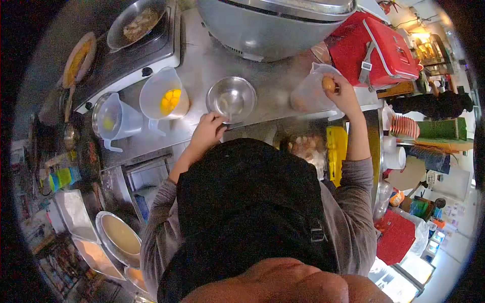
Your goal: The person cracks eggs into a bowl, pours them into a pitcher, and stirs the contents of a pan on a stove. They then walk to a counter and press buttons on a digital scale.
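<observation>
- Egg, brown-shelled, held in the bent fingers of the right hand, at the mouth of a translucent plastic jug on the right side of a metal counter.
- Left hand, fingers loosely curled at the near left rim of a steel mixing bowl; whether they grip it, I cannot tell.
- Second jug, left of the bowl, with bright yellow yolks inside.
- Third jug, just beside that one, farther left.
- Red cooler bag, beyond the right hand.
</observation>
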Tool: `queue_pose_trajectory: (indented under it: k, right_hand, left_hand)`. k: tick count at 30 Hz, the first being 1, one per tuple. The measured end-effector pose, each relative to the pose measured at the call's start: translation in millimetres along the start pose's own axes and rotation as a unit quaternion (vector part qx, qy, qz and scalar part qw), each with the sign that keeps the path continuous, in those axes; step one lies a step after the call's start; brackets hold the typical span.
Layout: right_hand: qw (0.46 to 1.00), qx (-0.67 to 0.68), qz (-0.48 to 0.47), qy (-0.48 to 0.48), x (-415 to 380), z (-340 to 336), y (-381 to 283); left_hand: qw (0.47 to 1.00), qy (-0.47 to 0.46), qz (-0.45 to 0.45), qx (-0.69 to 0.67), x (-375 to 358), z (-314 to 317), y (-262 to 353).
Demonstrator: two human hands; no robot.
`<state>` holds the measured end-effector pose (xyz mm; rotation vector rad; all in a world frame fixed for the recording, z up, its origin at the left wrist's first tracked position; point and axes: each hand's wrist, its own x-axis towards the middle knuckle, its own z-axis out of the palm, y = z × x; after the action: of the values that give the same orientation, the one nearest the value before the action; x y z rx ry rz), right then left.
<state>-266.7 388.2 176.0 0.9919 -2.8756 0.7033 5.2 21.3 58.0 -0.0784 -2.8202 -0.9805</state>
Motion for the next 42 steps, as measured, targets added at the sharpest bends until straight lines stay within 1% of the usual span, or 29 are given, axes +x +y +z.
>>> queue_pose_trajectory:
  k: [1,4,5,7,8,10,12,13,15,16,19,20,21,23,25,26,27,28,29,30,33,36,39,42]
  right_hand:
    - [1.000,-0.022,0.008,0.005,-0.4,3.1,3.9]
    - [0.990,0.111,0.069,0.057,-6.5,2.0,-3.8]
    - [0.984,0.148,0.059,0.073,-9.7,-0.6,-14.0]
    - [0.969,0.223,0.040,0.104,-15.9,-3.2,-56.8]
    - [0.943,0.319,0.050,0.085,-21.5,8.1,-68.0]
    - [0.862,0.501,0.067,0.045,-33.5,47.7,-78.4]
    - [0.867,0.498,-0.004,0.009,-47.2,130.3,-55.8]
    - [0.898,0.438,0.035,-0.001,-44.2,139.3,-67.6]
    - [0.925,0.376,0.060,0.008,-45.3,187.2,-58.3]
    - [0.932,0.353,0.075,0.016,-45.2,213.3,-43.6]
    - [0.941,0.319,0.114,0.023,-41.5,274.7,-0.9]
    - [0.938,0.322,0.124,0.023,-42.0,285.8,6.5]
    - [0.909,0.387,0.155,0.010,-39.5,282.7,2.5]
    - [0.834,0.508,0.215,-0.021,-34.8,276.0,-4.5]
    - [0.831,0.524,0.187,-0.012,-34.3,255.2,-27.4]
    - [0.867,0.481,0.128,0.015,-32.8,228.8,-57.6]
    - [0.897,0.435,0.066,0.043,-27.7,207.7,-82.4]
    - [0.842,0.534,0.075,-0.017,-20.4,196.6,-96.2]
    - [0.773,0.625,0.083,-0.076,-13.2,188.5,-107.9]
    - [0.691,0.705,0.088,-0.135,-6.6,185.1,-117.5]
    - [0.656,0.717,0.082,-0.223,10.4,184.5,-141.7]
    - [0.674,0.705,0.101,-0.196,16.1,177.5,-164.2]
    - [0.723,0.662,0.058,-0.191,22.1,193.9,-156.2]
    - [0.841,0.517,-0.018,-0.155,25.8,200.2,-150.6]
  left_hand:
    - [1.000,0.006,-0.001,-0.013,0.6,-0.7,1.5]
    - [1.000,0.004,0.018,-0.019,-1.5,6.3,-6.0]
    - [0.999,0.007,0.027,-0.028,-2.8,9.0,-8.0]
    - [0.998,0.013,0.044,-0.045,-4.9,11.7,-9.2]
    - [0.998,-0.005,0.039,-0.058,-4.2,10.6,-6.8]
    - [0.996,-0.040,0.030,-0.080,-0.4,6.5,-0.6]
    - [0.996,-0.040,0.027,-0.069,-1.2,7.0,0.7]
    - [0.997,-0.040,0.027,-0.064,-2.0,7.4,1.5]
    - [0.992,-0.067,0.010,-0.102,0.2,5.0,4.9]
    - [0.990,-0.079,0.001,-0.121,1.7,3.4,5.7]
    - [0.996,-0.029,0.008,-0.084,-1.2,3.3,3.5]
    - [0.994,-0.017,-0.018,-0.107,-1.9,0.1,4.9]
    - [0.990,-0.004,-0.043,-0.131,-1.5,-5.4,8.3]
    - [0.984,0.033,-0.080,-0.158,-0.1,-17.0,13.3]
    - [0.977,0.079,-0.106,-0.166,-1.5,-27.8,18.2]
    - [0.981,0.098,-0.092,-0.140,1.4,-32.0,16.7]
    - [0.976,0.107,-0.089,-0.166,6.6,-34.3,16.5]
    - [0.971,0.115,-0.085,-0.191,13.1,-35.1,17.2]
    - [0.965,0.125,-0.081,-0.215,19.8,-35.0,16.3]
    - [0.970,0.121,-0.057,-0.201,27.2,-31.0,9.8]
    - [0.936,0.060,-0.067,-0.341,55.9,-41.2,31.6]
    - [0.947,-0.007,-0.098,-0.306,68.6,-35.3,15.4]
    - [0.896,0.045,-0.108,-0.428,69.0,-16.2,6.7]
    - [0.902,0.103,-0.118,-0.402,70.7,2.3,-2.1]
